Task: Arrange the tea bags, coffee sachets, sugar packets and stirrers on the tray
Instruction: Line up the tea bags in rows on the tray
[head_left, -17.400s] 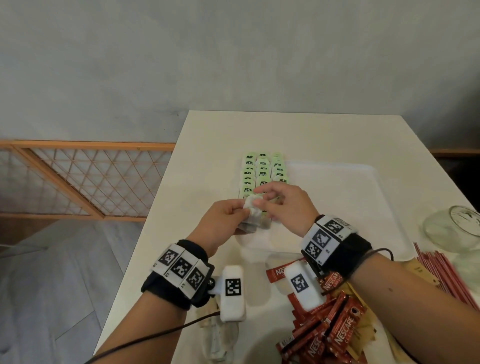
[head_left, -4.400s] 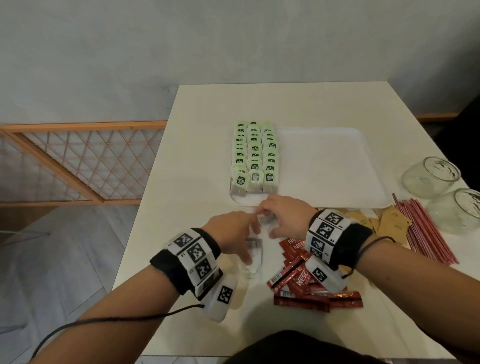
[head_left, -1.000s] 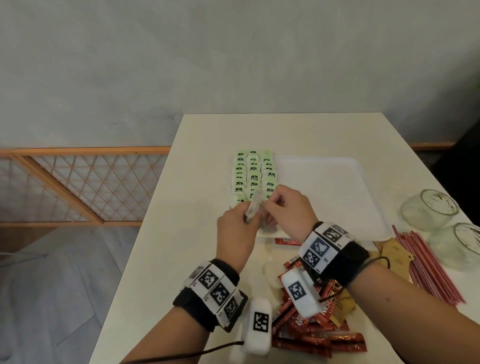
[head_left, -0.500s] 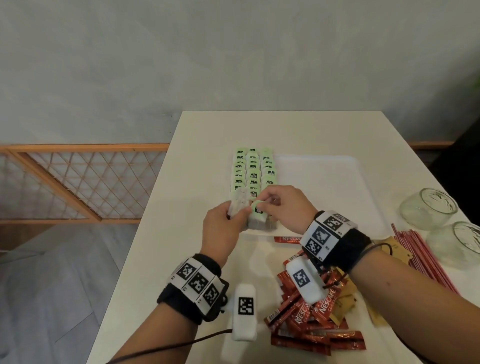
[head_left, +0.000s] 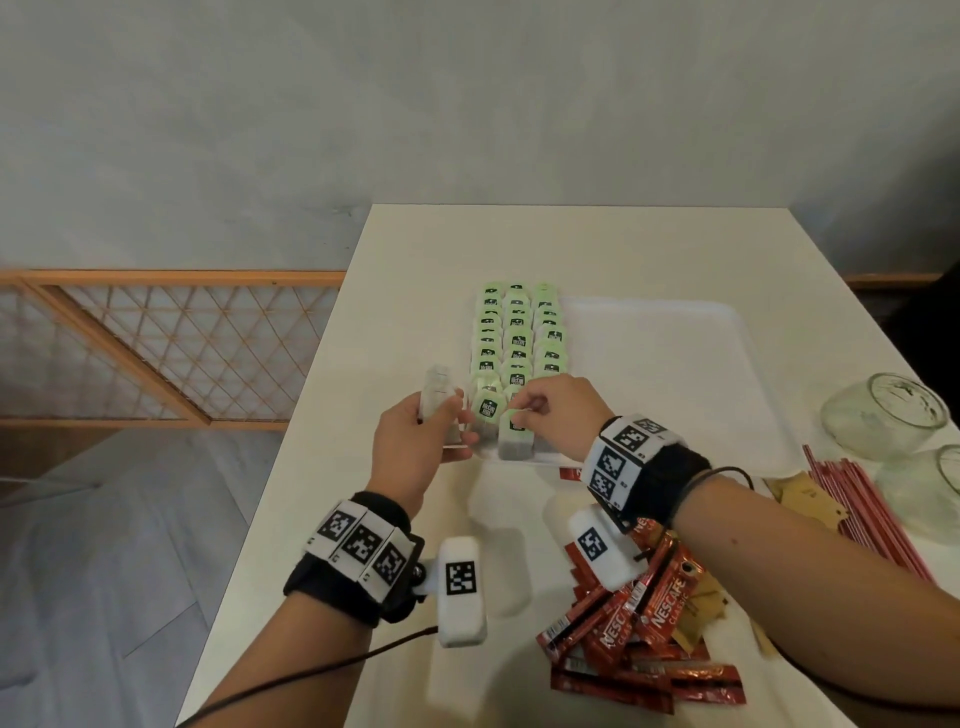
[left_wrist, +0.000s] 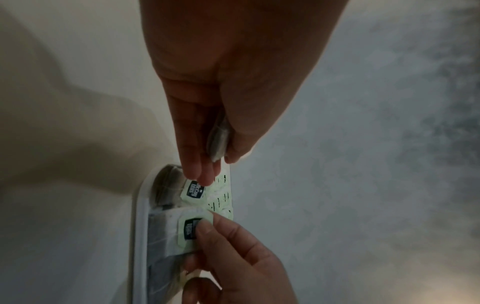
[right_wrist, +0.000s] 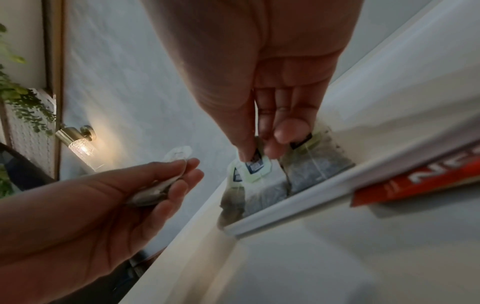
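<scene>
Since half a second ago, your left hand has drawn a little away from the rows, and it's gripping a small stack of tea bags between thumb and fingers, held upright just off the white tray's left edge. Your right hand is down at the near end of the rows, thumb and forefinger pinching the green tag of a tea bag that sits at the tray's near-left corner. From the right wrist view you can see that tag caught in the pinch, with dark tea bags lying flat against the tray rim.

Three rows of green-tagged tea bags fill the tray's left side. On the table near you, off the tray, lies a heap of red Nescafe sachets, with brown sugar packets and red stirrers to the right. Two glass jars lie on their sides beyond the stirrers.
</scene>
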